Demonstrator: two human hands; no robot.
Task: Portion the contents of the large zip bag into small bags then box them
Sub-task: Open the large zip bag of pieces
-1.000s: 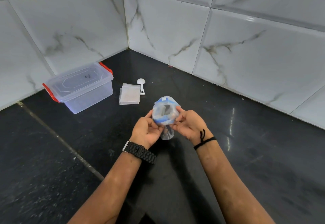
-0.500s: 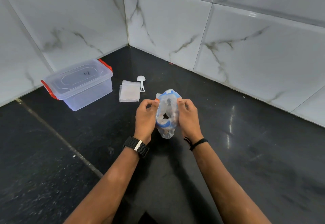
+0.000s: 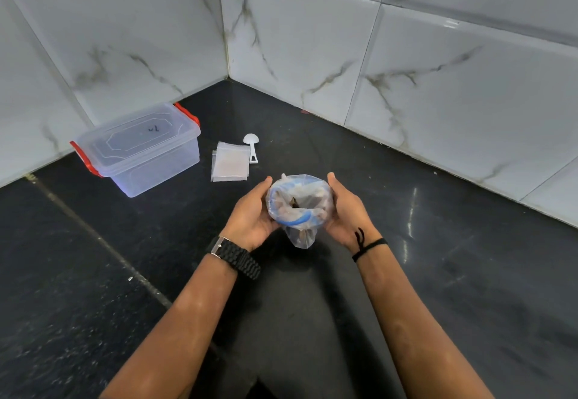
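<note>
The large clear zip bag [image 3: 298, 204] with a blue zip strip stands on the black counter, its mouth spread wide toward me. My left hand [image 3: 251, 214] cups its left side and my right hand [image 3: 347, 211] cups its right side. Pale contents show dimly inside. A flat stack of small clear bags [image 3: 230, 162] lies behind it to the left. A white scoop [image 3: 251, 145] rests beside that stack. The clear lidded box [image 3: 140, 148] with red clips sits closed at the far left.
The black counter [image 3: 438, 273] runs into a corner of white marble wall tiles [image 3: 312, 38] at the back. A seam [image 3: 103, 242] crosses the counter on the left.
Both hands have gone from pinching the bag's zip rim to cupping its sides, and the mouth has spread from a narrow slit into a wide round opening.
</note>
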